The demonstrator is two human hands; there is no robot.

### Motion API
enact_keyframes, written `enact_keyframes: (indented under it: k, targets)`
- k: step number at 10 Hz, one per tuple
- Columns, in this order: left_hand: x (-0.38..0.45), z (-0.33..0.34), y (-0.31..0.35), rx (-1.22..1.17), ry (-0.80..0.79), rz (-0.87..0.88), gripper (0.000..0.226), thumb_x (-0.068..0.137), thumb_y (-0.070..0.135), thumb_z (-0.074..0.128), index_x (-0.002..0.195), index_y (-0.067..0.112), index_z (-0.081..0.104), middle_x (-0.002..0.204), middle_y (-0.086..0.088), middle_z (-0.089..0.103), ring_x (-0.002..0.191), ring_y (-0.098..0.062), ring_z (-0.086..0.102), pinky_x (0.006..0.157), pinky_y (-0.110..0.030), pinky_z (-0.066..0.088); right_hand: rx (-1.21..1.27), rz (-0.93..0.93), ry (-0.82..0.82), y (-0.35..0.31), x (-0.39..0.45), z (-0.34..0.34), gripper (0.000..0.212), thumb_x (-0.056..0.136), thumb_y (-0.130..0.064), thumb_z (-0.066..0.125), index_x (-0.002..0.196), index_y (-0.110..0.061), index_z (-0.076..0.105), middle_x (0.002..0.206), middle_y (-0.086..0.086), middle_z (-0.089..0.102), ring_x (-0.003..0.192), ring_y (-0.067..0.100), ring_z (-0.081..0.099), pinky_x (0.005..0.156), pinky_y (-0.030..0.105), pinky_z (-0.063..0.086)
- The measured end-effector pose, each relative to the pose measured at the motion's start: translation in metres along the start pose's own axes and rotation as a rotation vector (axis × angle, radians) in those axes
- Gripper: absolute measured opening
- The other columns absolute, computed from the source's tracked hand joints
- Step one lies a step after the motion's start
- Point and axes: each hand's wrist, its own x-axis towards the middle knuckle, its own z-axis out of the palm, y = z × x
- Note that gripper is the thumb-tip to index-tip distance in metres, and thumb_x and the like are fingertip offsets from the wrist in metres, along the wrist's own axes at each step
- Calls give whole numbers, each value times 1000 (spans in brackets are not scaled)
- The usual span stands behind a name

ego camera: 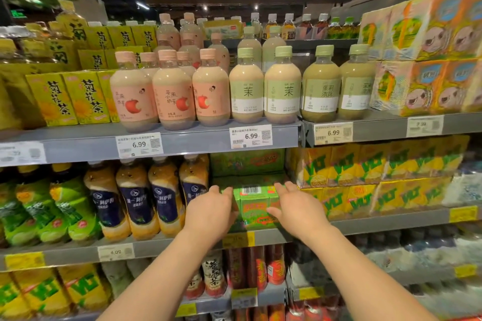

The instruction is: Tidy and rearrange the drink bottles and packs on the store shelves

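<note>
Green pack (255, 207), middle shelf: its left and right faces are covered by the left hand (210, 212) and right hand (296, 207); whether the palms press it cannot be told. Print on its front is too smeared to read.

Yellow price tag (238, 239) below it: figures blurred, left part behind the left wrist.

Far-left white tag (22, 153): cut by the frame edge, text unreadable.

Bottom shelf bottles (214, 276): partly hidden by both forearms, lower ends lost to blur.

Wrapped packs at lower right (427, 250): blurred, contents cannot be told.

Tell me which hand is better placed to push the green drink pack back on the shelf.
Neither clearly: left hand and right hand flank the green drink pack, one on each side. Using both seems best.
</note>
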Motion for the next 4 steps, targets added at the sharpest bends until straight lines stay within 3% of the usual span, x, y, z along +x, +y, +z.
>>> enact_keyframes:
  k: [1,2,3,4]
  targets:
    - [-3,4,-7,-64,-39,14,67,92,50,54,150,25,31,134,-3,50,111,-26,61,82,-41,56,21,-4,-1,2,-5,2,74,97,-55,44,157,-23,13,163,4,15,131,27,50,85,39,53]
    - [-7,4,-11,-137,-78,0,72,92,47,55,153,27,24,155,-3,34,128,-26,52,93,-42,53,78,1,13,2,-9,3,73,98,-52,46,157,-25,12,164,0,12,137,24,44,91,38,51]
    - [-17,3,-10,-186,-83,-16,72,92,50,54,153,26,25,161,2,23,135,-21,46,97,-40,51,125,20,4,-1,-17,4,71,98,-50,47,157,-26,15,164,-3,10,139,21,40,96,39,51]
    - [-33,-8,-13,-245,-10,-10,72,92,50,55,152,24,25,160,6,26,134,-17,46,95,-38,52,175,26,31,-4,-30,-7,66,97,-49,49,155,-26,25,163,-3,18,141,20,38,103,39,46]
